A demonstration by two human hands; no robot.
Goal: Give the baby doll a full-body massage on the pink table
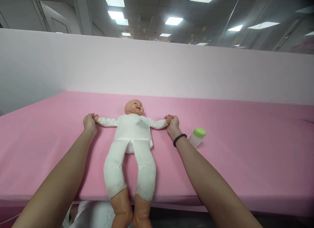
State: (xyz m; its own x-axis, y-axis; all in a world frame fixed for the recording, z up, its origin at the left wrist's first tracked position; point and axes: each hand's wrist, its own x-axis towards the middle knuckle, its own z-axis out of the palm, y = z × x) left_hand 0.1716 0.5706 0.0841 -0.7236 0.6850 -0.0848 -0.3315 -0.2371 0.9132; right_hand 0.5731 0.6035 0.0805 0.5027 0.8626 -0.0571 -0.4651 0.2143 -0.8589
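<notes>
A baby doll (133, 131) with a white cloth body lies on its back, its head toward the wall and its lower legs hanging past the front edge of the pink padded surface (235, 162). Both of its arms are stretched out sideways. My left hand (89, 122) is closed around the doll's hand on the left of the view. On the other side, my right hand (173, 124) grips the doll's other hand, and a black beaded bracelet (180, 140) circles that wrist. Just beyond my right wrist stands a bottle (197, 137) with a green cap, partly hidden by my forearm.
A low white wall (157, 69) runs along the back of the pink surface. Above it, glass shows ceiling lights, with a door (55, 20) at the upper left. White fabric (92, 215) shows below the front edge, near the doll's legs.
</notes>
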